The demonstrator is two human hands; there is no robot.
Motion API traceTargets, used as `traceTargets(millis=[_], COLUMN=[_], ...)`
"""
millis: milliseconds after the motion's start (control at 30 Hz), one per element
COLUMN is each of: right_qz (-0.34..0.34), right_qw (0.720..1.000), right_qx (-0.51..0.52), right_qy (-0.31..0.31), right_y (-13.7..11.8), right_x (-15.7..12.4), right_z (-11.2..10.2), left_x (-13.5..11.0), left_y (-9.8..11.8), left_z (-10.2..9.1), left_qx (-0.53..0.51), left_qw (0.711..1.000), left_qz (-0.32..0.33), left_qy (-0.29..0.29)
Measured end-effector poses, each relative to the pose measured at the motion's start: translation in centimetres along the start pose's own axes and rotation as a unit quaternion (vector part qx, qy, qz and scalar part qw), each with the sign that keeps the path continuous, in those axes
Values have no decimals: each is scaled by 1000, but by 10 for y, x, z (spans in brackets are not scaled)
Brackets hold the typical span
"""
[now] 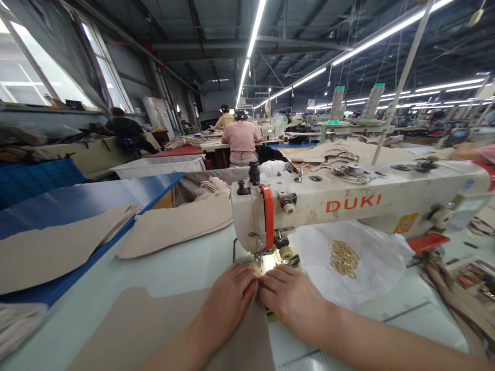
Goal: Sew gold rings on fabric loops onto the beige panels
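Before the sewing machine [348, 203], a beige cloth [162, 317]

The cloth lies flat, its far end at the sewing machine's lit foot. Beneath the sewing machine's arm spreads a white bag [377, 257]. Just before the foot, the left hand [234, 291] and right hand [290, 296] meet on the cloth, fingers bunched narrow; pinching or pressing, I cannot tell. Under the arm, gold metal pieces [343, 258] sit on the bag.

Above me spreads a dark grey metal roof [170, 41] ribbed with beams, and 2 long, bright white strip lights [256, 28] run away from me into the distance. To my left, a tall pale-framed window [29, 67] lets in daylight beside a draped grey fabric curtain [71, 46], with a narrower slanting window [106, 72] past it. Nearer me stands a glossy blue-topped table [116, 193]; farther ahead are a flat red tabletop [181, 151] and a round pale fan [280, 123].
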State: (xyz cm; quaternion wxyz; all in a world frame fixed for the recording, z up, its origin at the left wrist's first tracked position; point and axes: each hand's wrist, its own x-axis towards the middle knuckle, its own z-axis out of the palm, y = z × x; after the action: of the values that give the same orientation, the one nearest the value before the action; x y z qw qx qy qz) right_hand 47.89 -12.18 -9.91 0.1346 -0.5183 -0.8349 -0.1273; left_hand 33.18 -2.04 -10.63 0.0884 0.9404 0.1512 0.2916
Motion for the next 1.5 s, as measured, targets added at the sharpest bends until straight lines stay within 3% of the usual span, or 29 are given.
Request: traceTargets(millis=[267,767,1067,1267,1500], right_qz=[38,64,62,10,-12], right_qw=[999,998,997,998,998], right_qx=[20,24,22,55,52], right_qy=[2,-5,30,39,11], right_y=[10,12,11,8,7], right_x=[4,6,3,-4,-5], right_z=[4,10,13,7,0], left_x=[14,20,19,9,-8], left_y=[-8,-15,-13,-12,-12], left_z=[2,2,0,0,-4], left_qx=[3,-9,-5,16,86], left_qw=[1000,1000,999,1000,994], left_qz=[-6,-10,-42,15,51], left_qy=[-17,28,0,0,-49])
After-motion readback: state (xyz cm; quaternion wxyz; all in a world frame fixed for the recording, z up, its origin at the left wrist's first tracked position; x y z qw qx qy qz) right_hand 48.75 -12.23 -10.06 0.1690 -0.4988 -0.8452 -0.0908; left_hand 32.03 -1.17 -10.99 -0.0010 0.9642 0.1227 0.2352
